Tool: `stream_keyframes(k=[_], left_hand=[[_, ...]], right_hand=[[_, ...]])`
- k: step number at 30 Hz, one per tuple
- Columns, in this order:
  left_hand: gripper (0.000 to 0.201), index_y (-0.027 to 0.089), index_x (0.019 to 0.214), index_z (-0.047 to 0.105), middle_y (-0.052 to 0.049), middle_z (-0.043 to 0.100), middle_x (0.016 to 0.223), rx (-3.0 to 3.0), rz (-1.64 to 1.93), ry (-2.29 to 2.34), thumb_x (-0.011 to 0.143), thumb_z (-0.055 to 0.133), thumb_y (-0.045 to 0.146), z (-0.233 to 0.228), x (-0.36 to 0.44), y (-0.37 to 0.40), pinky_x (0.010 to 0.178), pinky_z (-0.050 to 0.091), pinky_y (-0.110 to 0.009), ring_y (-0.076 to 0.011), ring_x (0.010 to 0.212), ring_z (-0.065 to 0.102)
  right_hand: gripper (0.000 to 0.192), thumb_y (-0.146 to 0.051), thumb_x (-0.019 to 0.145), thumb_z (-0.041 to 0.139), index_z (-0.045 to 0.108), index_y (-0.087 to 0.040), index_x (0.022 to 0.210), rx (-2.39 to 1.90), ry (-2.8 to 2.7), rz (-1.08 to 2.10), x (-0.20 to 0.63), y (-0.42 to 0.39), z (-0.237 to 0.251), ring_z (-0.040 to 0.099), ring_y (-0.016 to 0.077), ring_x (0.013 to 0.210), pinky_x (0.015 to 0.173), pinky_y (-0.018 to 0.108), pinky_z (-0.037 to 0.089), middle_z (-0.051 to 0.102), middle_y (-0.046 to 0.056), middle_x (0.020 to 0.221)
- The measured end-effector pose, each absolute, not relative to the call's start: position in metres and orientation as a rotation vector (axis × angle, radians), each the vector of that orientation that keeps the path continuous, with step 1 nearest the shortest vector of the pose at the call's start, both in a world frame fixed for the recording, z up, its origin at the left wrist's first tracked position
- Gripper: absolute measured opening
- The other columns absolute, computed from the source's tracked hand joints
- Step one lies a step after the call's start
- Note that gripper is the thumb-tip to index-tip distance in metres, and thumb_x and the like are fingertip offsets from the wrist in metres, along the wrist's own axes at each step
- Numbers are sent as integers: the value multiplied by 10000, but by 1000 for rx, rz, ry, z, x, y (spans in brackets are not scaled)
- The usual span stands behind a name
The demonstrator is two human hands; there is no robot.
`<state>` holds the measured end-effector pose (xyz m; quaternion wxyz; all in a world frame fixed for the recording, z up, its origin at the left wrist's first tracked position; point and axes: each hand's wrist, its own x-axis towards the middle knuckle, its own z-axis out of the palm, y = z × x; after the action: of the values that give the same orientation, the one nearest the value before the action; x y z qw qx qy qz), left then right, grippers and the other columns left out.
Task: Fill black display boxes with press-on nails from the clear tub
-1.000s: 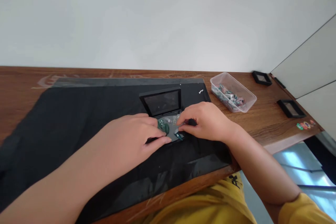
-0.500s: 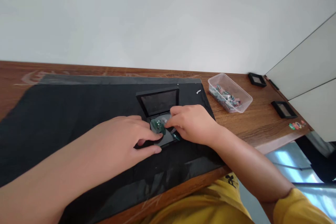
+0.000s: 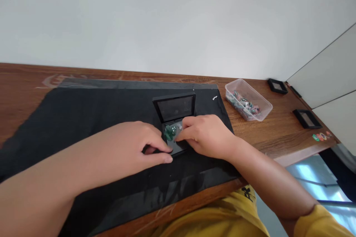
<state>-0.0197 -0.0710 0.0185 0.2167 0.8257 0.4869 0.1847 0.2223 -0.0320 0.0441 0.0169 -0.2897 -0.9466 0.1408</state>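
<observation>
A small black hinged display case (image 3: 178,152) lies open on the black mat, its lid with a clear window (image 3: 175,108) tilted up at the back. Inside, on the grey base, a shiny green piece (image 3: 170,132) rests near the left side with a small whitish bit (image 3: 179,126) beside it. My left hand (image 3: 147,142) pinches the case's front left corner between thumb and forefinger. Curled over the right half of the case, my right hand (image 3: 204,135) has its fingertips down inside; whatever they hold is hidden behind the fingers.
A clear plastic tub (image 3: 263,107) with several small wrapped pieces stands right of the mat. Two black cases (image 3: 277,86) lie farther right, near several round stickers (image 3: 322,136). A white scrap (image 3: 214,98) lies on the mat (image 3: 111,103). The wall rises behind the table.
My left forefinger has moved off the green piece to the case's front corner. The dark green piece by my right fingertips no longer shows. The view has shifted slightly.
</observation>
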Motion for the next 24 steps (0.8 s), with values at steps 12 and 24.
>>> stream_keyframes(k=[12, 24], left_hand=[[425, 373, 1013, 824, 15, 754, 776, 2066, -85, 1839, 854, 625, 714, 32, -24, -54, 612, 406, -368, -268, 663, 708], [384, 339, 844, 753, -15, 724, 692, 2181, 168, 1636, 908, 588, 680, 26, -18, -58, 513, 348, -324, -242, 571, 653]], right_hand=[[184, -29, 966, 821, 904, -189, 927, -828, -2573, 746, 269, -12, 52, 772, 160, 817, 759, 260, 515, 857, 44, 910], [151, -56, 957, 855, 895, -200, 932, -957, -2629, 742, 261, -14, 52, 809, 180, 869, 801, 275, 533, 890, 38, 951]])
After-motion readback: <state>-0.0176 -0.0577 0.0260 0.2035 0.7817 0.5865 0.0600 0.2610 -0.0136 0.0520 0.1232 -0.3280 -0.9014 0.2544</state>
